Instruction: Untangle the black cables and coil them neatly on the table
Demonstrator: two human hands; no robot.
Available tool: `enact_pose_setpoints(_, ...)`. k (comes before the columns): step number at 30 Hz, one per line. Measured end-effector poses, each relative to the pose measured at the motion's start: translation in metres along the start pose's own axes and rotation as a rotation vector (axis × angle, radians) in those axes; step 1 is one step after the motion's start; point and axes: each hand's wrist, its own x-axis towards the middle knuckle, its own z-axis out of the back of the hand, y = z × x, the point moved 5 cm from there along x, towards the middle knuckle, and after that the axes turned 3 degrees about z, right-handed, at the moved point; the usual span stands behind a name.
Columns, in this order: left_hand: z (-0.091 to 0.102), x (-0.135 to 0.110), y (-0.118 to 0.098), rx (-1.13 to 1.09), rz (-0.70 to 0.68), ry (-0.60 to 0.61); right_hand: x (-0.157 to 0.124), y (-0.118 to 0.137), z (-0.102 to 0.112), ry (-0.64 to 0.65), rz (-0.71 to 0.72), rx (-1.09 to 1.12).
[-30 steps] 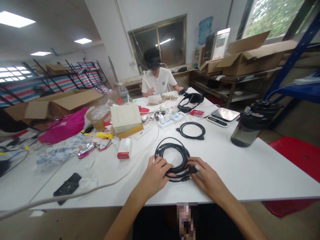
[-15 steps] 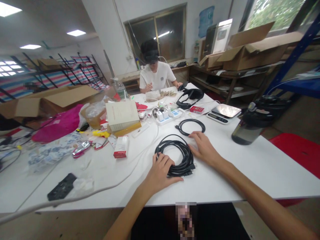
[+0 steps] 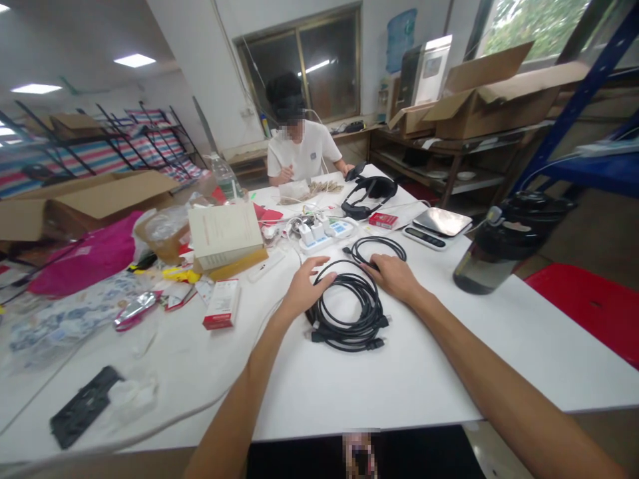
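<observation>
A large coil of black cable [image 3: 344, 342] lies on the white table in front of me, its plugs at the near side. My left hand [image 3: 303, 287] is at its upper left, fingers spread and the thumb over the outer loop. Beyond it rests a smaller coil of black cable [image 3: 399, 245]. My right hand [image 3: 397, 278] has its fingers closed at the near edge of this smaller coil, pinching its cable; part of the grip is hidden.
A white power strip [image 3: 327, 234], a red box [image 3: 383, 220], a headset [image 3: 357, 206] and a scale [image 3: 424, 237] stand farther back. A dark bottle [image 3: 486, 263] is at right. On the left are a red-and-white box [image 3: 222, 303] and clutter. A person [image 3: 304, 156] sits opposite.
My left hand has lifted off the coil's near-left side and moved up to its far-left edge. My right hand has closed at the smaller coil. The view has shifted slightly right.
</observation>
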Motion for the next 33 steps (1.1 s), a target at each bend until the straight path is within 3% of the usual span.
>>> enact_pose_setpoints(3,-0.014,0.009,0.031,-0.149,0.097,0.113,0.001,-0.002,0.001,0.02,-0.085,0.003)
enact_pose_setpoints(5,-0.019,0.005,0.038,-0.152,0.099,0.126,0.001,-0.002,0.001,0.02,-0.105,0.003)
enact_pose_setpoints(14,-0.043,-0.02,0.016,-0.235,0.077,0.188,-0.004,-0.001,0.002,-0.059,-0.164,0.148)
enact_pose_setpoints(19,-0.051,-0.027,0.005,-0.176,0.073,0.242,-0.012,0.011,0.006,-0.121,-0.07,0.275)
enact_pose_setpoints(24,-0.052,-0.026,0.01,-0.256,0.148,0.225,-0.018,0.026,0.01,-0.104,0.068,0.364)
enact_pose_setpoints(27,-0.05,-0.021,0.017,-0.454,0.214,0.149,-0.02,0.032,0.011,-0.09,0.146,0.387)
enact_pose_setpoints(33,-0.046,-0.016,0.034,-1.05,0.492,0.058,-0.023,0.041,0.012,-0.039,0.278,0.44)
